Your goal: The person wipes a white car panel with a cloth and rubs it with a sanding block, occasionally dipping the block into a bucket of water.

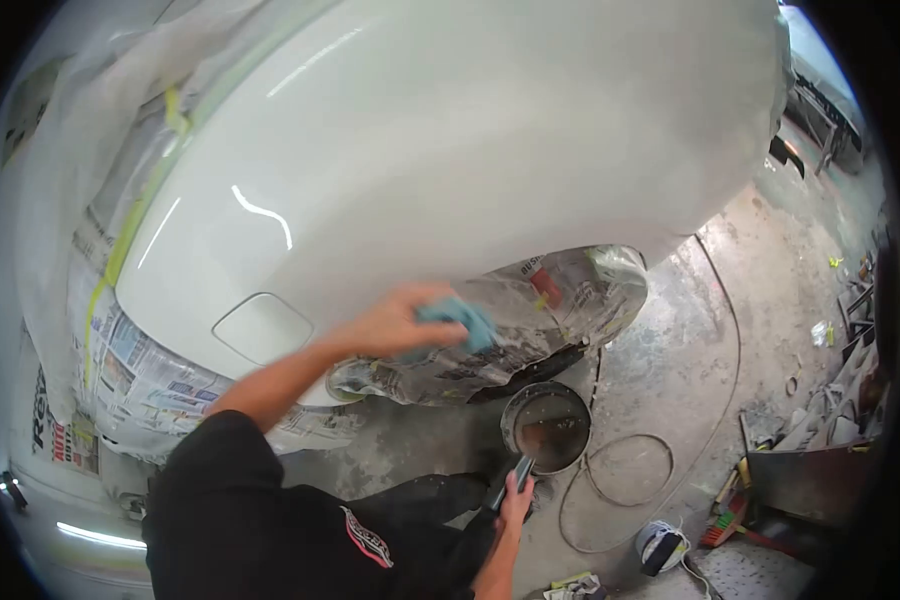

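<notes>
While a blue cloth [472, 322] is held in the closed grip of the left hand [415, 318], near the lower edge of the white panel [450, 150], a dark elongated tool [511, 482] is gripped by the right hand [515, 503], near the round bucket [584, 408] on the floor [695, 345].

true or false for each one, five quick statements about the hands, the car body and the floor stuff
1. The left hand holds a blue cloth. True.
2. The right hand is empty. False: it grips a dark, slender object.
3. Newspaper covers the wheel opening below the pale body panel. True.
4. The round bucket rests on top of the body panel. False: it stands on the floor, below the panel.
5. A hose or cable lies in a loop on the floor. True.
</notes>
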Demonstrator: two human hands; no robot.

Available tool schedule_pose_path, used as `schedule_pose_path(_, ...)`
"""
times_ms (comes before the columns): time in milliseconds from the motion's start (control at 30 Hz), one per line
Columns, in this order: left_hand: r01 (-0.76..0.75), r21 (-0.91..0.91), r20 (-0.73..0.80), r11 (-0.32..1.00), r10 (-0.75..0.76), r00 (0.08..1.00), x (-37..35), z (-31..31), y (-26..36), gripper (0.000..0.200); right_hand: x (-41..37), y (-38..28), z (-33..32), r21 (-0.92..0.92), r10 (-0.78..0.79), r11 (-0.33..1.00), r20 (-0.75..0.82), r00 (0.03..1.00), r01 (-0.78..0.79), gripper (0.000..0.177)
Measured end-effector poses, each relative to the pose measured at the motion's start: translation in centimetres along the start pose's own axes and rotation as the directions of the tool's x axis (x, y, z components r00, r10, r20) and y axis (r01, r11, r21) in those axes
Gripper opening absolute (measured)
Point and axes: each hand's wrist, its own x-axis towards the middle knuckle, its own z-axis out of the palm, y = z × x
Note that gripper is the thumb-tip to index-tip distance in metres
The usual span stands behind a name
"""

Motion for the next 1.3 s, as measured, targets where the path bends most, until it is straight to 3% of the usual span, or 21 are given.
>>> schedule_pose_path(33,-0.156,0.002,-0.099,0.988,0.156,0.983,-1.2,-3.4,1.1,0.021,0.1,-3.0,0.8,-0.055,-0.029,0.998,0.006,1.000,0.029,0.057)
schedule_pose_path(100,-0.239,0.346,-0.259,0.907,0.338,0.905,-4.0,-9.5,4.6,0.028,2.0,-5.6,1.5,-0.065,-0.209,0.975,0.082,0.974,0.215,0.058)
schedule_pose_path(133,-0.249,0.519,-0.297,0.818,0.446,0.845,-5.2,-11.9,6.3,0.032,2.5,-6.7,1.9,-0.033,-0.221,0.974,0.100,0.970,0.226,0.061)
schedule_pose_path(200,-0.077,0.873,-0.318,0.482,0.683,0.658,-6.5,-16.2,5.3,0.042,2.8,-10.4,4.0,-0.022,-0.274,0.960,0.133,0.952,0.279,0.065)
schedule_pose_path(267,0.168,0.975,-0.218,0.145,0.769,0.602,-6.6,-18.9,4.5,0.057,2.0,-13.8,5.9,-0.068,-0.325,0.938,0.157,0.933,0.339,0.067)
schedule_pose_path(300,0.151,0.972,-0.234,0.179,0.739,0.632,-6.6,-19.6,3.5,0.068,1.7,-14.3,6.8,-0.098,-0.364,0.918,0.168,0.916,0.383,0.068)
schedule_pose_path(400,0.028,0.992,-0.112,0.127,0.729,0.675,-3.6,-20.5,5.0,0.068,1.5,-16.9,10.3,-0.099,-0.486,0.854,0.199,0.851,0.511,0.069)
schedule_pose_path(500,-0.105,0.993,0.014,0.057,0.814,0.580,2.3,-22.3,7.6,0.060,-0.3,-19.5,14.7,0.057,-0.556,0.829,0.194,0.808,0.556,0.067)
schedule_pose_path(567,-0.257,0.966,0.138,0.029,0.783,0.607,6.2,-24.2,10.4,0.056,-0.7,-21.7,17.5,0.069,-0.603,0.796,0.157,0.782,0.601,0.066)
schedule_pose_path(600,-0.391,0.914,0.197,0.111,0.722,0.664,7.3,-24.6,12.7,0.055,-1.1,-23.1,19.1,0.053,-0.688,0.725,0.082,0.721,0.686,0.066)
schedule_pose_path(633,-0.429,0.901,0.250,0.070,0.724,0.643,8.1,-23.7,14.5,0.039,-1.5,-24.5,21.0,0.030,-0.763,0.646,0.014,0.646,0.762,0.066)
schedule_pose_path(733,-0.605,0.793,0.373,0.071,0.729,0.574,10.0,-25.0,14.4,0.043,-1.7,-27.7,26.8,-0.102,-0.917,0.370,-0.204,0.344,0.924,0.072)
schedule_pose_path(833,-0.525,0.830,0.256,0.190,0.706,0.660,9.0,-23.5,14.5,0.047,-1.3,-27.5,31.8,-0.215,-0.941,0.259,-0.278,0.195,0.942,0.083)
schedule_pose_path(933,-0.569,0.822,0.385,0.029,0.707,0.593,9.3,-23.6,14.3,0.053,-3.1,-20.9,35.9,-0.318,-0.956,0.195,-0.274,0.107,0.928,0.085)
schedule_pose_path(967,-0.500,0.854,0.208,0.141,0.789,0.578,11.9,-26.2,12.4,0.055,-3.6,-19.3,36.4,-0.348,-0.964,0.164,-0.257,0.075,0.923,0.086)
schedule_pose_path(1100,-0.357,0.933,0.225,0.048,0.696,0.682,9.1,-23.1,13.9,0.055,0.7,-23.5,34.7,-0.365,-0.950,0.116,-0.312,-0.004,0.924,0.078)
schedule_pose_path(1133,-0.330,0.943,0.222,0.029,0.686,0.693,8.9,-22.3,14.2,0.055,2.3,-27.8,32.9,-0.386,-0.925,0.186,-0.378,0.029,0.904,0.074)
schedule_pose_path(1167,-0.311,0.950,0.217,0.016,0.683,0.697,8.6,-21.7,14.1,0.056,3.9,-31.9,31.3,-0.261,-0.891,0.201,-0.448,0.066,0.944,0.073)
schedule_pose_path(1200,-0.304,0.953,0.208,0.024,0.676,0.707,8.4,-21.4,14.1,0.056,5.5,-34.6,29.5,-0.383,-0.879,0.289,-0.469,0.085,0.878,0.073)
schedule_pose_path(1267,-0.341,0.940,0.227,0.023,0.703,0.674,8.6,-21.7,13.8,0.051,3.4,-37.4,28.3,-0.370,-0.795,0.565,-0.483,0.367,0.737,0.065)
schedule_pose_path(1300,-0.336,0.931,0.144,0.141,0.704,0.695,8.3,-21.1,13.7,0.046,5.0,-36.0,29.0,-0.289,-0.829,0.448,-0.489,0.272,0.846,0.072)
